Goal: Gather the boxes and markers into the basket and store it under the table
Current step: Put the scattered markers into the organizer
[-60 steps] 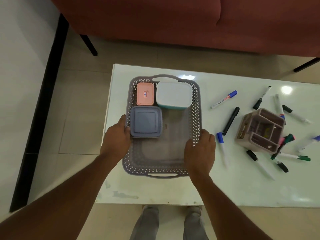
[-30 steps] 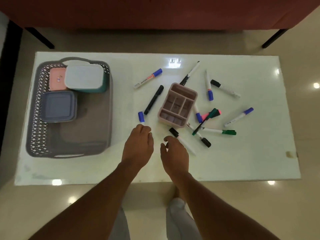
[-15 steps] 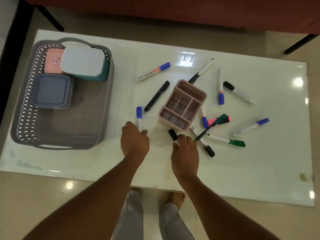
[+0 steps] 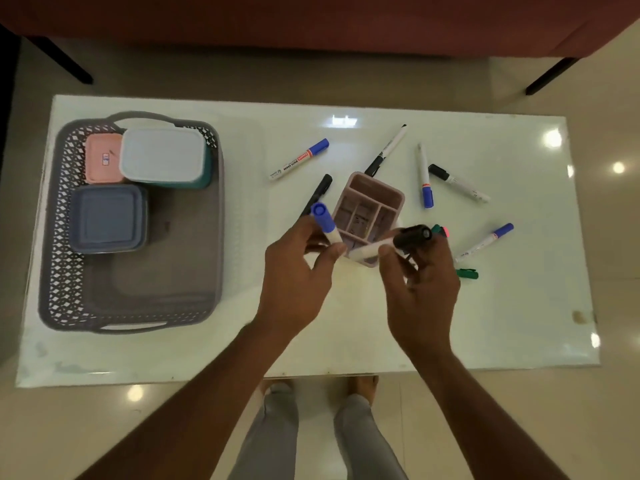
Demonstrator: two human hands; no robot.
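Markers (image 4: 299, 159) mid-table, basket (image 4: 218, 209) L edge.

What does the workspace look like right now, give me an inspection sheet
Surface: white glossy table, stain near its right edge.
Job's things: basket holds pink box, white-lidded box and grey-blue box; no markers in it.
Clutter: pink organiser amid loose markers.
Hands: left hand holds blue-capped marker; right hand holds black-capped marker.
Cables: nothing seen.
Surroundings: red sofa, tiled floor.
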